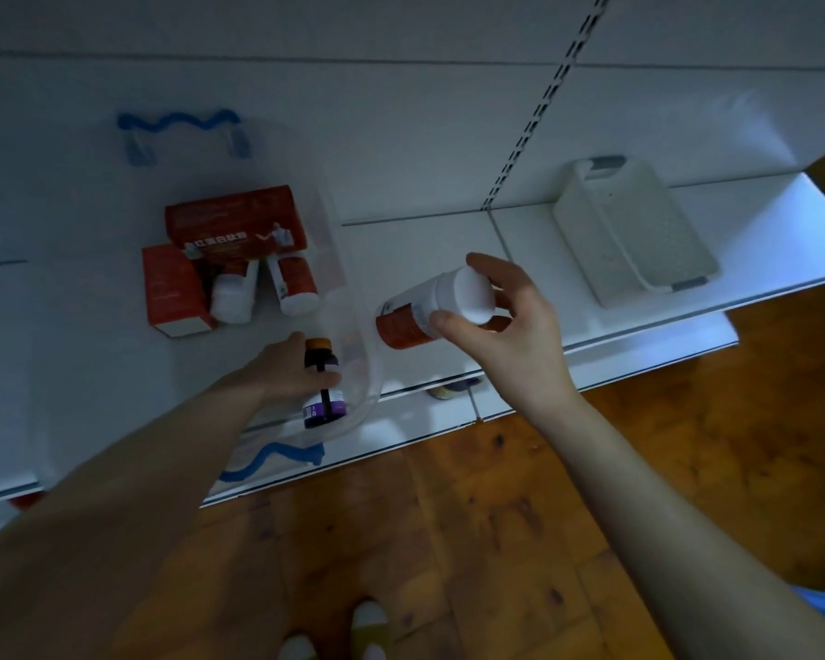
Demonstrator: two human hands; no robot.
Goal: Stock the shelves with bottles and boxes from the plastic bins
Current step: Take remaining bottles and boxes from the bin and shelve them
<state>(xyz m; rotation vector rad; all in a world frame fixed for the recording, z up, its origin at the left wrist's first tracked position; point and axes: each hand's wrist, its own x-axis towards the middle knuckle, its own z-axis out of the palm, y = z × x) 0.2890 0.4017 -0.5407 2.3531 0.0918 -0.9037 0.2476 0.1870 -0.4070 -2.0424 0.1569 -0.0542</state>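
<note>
Bottles and boxes are sitting in a clear plastic bin (353, 373) with blue handles on the white shelf (448, 231): two red boxes (232, 221) and two white-capped red bottles (294, 283) are lying at its far end. I am seeing my left hand (287, 369) reaching into the bin's near end, fingers wrapping a dark bottle (324, 383) with an orange cap and purple label. My right hand (506, 326) is gripping a white-capped bottle (429, 309) with a red label, holding it tilted above the shelf, just right of the bin. An empty white bin (634, 231) is resting farther right on the shelf. Wooden floor (591, 469) is showing below.
</note>
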